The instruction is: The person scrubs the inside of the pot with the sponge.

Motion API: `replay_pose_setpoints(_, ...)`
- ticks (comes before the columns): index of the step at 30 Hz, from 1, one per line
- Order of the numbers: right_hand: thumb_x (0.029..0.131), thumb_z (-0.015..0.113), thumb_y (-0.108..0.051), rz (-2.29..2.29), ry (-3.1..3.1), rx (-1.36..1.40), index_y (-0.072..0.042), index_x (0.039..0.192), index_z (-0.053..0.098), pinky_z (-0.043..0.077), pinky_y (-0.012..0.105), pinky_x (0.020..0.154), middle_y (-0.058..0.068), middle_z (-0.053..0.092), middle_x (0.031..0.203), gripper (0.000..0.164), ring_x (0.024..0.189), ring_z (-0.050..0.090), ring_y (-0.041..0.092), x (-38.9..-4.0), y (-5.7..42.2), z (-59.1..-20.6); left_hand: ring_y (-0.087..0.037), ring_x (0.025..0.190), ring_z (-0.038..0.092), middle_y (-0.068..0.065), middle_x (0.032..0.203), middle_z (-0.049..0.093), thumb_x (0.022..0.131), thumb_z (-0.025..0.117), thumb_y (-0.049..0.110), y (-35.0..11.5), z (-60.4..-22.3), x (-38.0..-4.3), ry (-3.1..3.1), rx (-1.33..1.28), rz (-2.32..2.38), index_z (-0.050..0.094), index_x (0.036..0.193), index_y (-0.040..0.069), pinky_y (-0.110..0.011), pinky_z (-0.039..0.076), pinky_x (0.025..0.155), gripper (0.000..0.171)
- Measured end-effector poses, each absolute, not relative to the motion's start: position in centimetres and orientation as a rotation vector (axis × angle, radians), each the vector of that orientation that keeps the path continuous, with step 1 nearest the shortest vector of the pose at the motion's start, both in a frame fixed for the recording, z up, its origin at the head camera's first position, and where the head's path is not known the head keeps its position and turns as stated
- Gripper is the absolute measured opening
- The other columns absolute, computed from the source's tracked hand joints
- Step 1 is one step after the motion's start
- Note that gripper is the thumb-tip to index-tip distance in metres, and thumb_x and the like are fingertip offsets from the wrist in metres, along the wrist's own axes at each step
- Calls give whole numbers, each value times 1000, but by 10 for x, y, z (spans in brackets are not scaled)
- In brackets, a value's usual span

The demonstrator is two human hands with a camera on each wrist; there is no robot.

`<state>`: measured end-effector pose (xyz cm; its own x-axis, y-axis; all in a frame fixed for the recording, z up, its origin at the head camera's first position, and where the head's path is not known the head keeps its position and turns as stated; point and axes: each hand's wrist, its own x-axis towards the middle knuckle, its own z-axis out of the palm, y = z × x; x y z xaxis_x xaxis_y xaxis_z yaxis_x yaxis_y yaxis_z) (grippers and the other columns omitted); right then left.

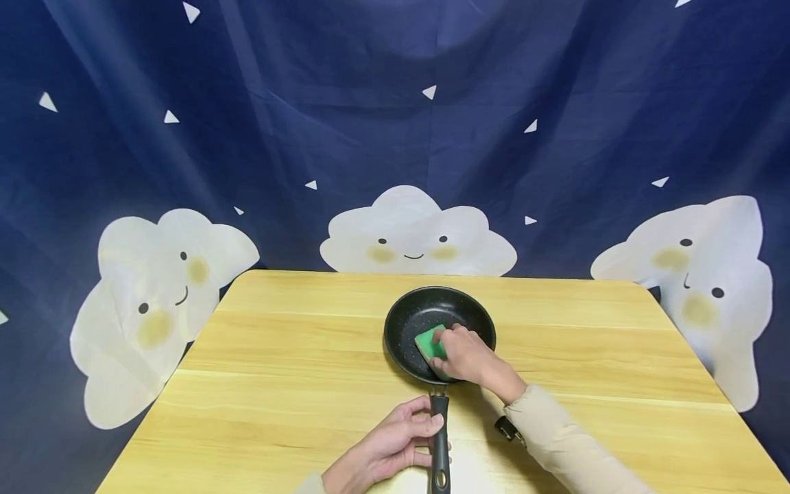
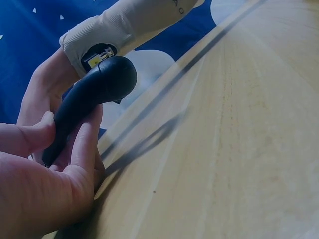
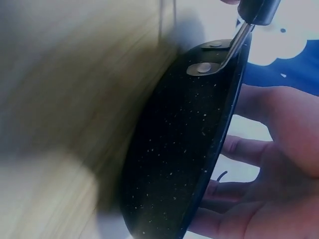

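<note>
A black speckled frying pan (image 1: 410,319) sits on the wooden table, its handle (image 1: 440,439) toward me. My left hand (image 1: 395,442) grips that handle from the left, thumb on top; in the left wrist view the handle (image 2: 94,87) lies between thumb and fingers. Inside the pan, my right hand (image 1: 465,353) holds a green-topped sponge (image 1: 428,339) against the inner surface. From the right wrist view, the pan's outer side (image 3: 174,139) hides the sponge, and the fingers of my right hand (image 3: 279,164) reach over the rim.
The light wooden table (image 1: 278,357) stretches around the pan. Behind it hangs a dark blue curtain (image 1: 370,103) with white clouds and small triangles. A small black device (image 1: 507,429) is strapped at my right wrist, below the beige sleeve (image 1: 561,439).
</note>
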<state>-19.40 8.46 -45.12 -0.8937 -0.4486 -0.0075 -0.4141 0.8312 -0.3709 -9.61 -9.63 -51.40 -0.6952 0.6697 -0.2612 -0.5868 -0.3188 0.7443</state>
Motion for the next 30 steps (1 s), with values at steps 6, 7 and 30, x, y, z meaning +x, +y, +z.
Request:
replay_pose_setpoints(6,86,84,-23,-556,2867,-604,-3,113,70,53,43,72,13,61,95,36,83,57,26,-193,81,-448,-17,87,69,-3,93,62,104,61,14,-96,-515,-96,1110,135,2064,54,120,9,-36,63,74,18)
replay_pose_setpoints(7,86,84,-23,-558,2863,-600,-3,113,70,53,44,73,13,62,95,37,84,58,27,-193,80,-447,-18,87,69,-3,93,62,104,61,14,-96,-515,-96,1109,135,2065,54,119,9,-35,63,74,17)
replay_pose_setpoints(30,85,84,-24,-686,2827,-547,-5,110,71,45,32,60,8,63,84,34,67,52,20,-197,67,-449,-16,87,69,-3,93,63,103,61,13,-98,-513,-95,1094,133,2064,55,116,11,-34,62,74,14)
